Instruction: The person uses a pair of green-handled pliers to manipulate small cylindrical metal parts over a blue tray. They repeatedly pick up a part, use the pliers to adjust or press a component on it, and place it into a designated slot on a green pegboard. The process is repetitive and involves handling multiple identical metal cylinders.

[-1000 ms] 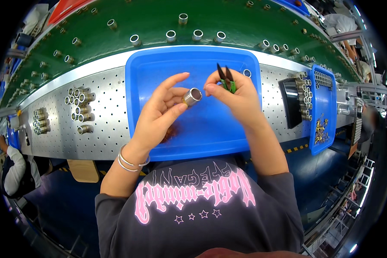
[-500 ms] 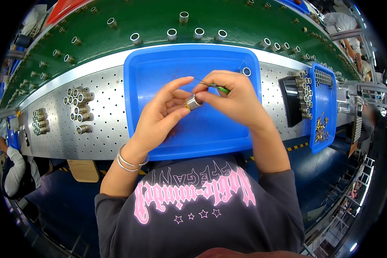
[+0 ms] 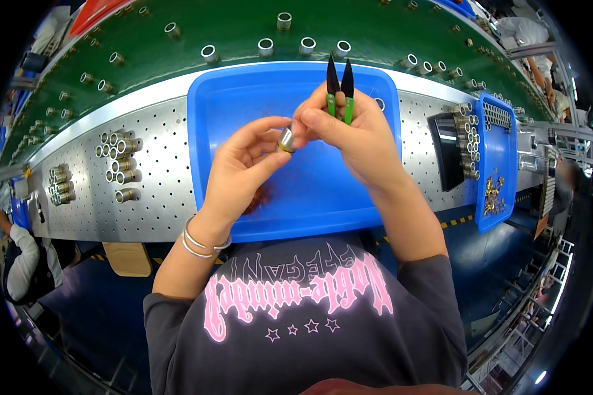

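My left hand (image 3: 244, 158) pinches a small metal sleeve (image 3: 286, 138) between thumb and fingers. The sleeve is silver with a brass-coloured lower end, and it is tilted. My right hand (image 3: 366, 141) holds thread snips (image 3: 340, 99) with green handles; their two black blades stand apart and point away from me. The thumb and fingertips of that hand also touch the sleeve's upper end. Both hands are above a blue plastic tray (image 3: 323, 204), which has brown residue (image 3: 257, 199) on its bottom. Another sleeve (image 3: 379, 104) lies in the tray's far right corner, partly hidden behind my right hand.
Beyond the tray runs a green conveyor belt (image 3: 244, 29) with many standing sleeves. Sleeves (image 3: 118, 155) are grouped on the perforated metal table (image 3: 168, 171) at left. On the right are a black device (image 3: 447, 155), more sleeves (image 3: 471, 145) and a blue tray (image 3: 502, 158) holding brass pieces.
The snips have turned in my right hand, from lying across toward the left to pointing away with both blades showing. The sleeve has moved slightly left and away and is tilted differently.
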Available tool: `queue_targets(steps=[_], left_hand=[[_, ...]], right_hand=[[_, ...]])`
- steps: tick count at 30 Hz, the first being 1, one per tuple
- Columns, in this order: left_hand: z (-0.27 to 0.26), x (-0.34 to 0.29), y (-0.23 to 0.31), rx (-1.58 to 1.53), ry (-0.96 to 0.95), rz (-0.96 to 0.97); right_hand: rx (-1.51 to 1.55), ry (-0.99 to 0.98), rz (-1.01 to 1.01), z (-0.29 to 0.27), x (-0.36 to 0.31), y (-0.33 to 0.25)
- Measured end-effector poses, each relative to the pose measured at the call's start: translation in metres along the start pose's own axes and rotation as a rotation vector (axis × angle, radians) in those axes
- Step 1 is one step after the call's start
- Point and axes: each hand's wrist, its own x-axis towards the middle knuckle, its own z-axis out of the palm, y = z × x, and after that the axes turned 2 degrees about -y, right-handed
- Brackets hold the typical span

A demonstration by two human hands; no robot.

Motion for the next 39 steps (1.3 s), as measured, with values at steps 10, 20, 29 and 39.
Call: queue_targets(steps=[10,20,29,39], left_hand=[[-0.005,-0.004,0.004,-0.146,-0.039,-0.131],[-0.011,0.001,0.001,-0.334,0.147,-0.108],[-0.010,0.001,0.004,-0.257,0.171,-0.089],[-0.008,0.001,-0.006,-0.068,0.113,-0.013]], right_hand=[[0.291,0.338,-0.026,-0.021,0.009,0.012],[0.216,0.121,-0.250,-0.009,-0.005,-0.008],[0.185,0.008,-0.302,-0.004,-0.001,-0.013],[0.025,-0.049,-0.301,0.012,0.006,-0.022]])
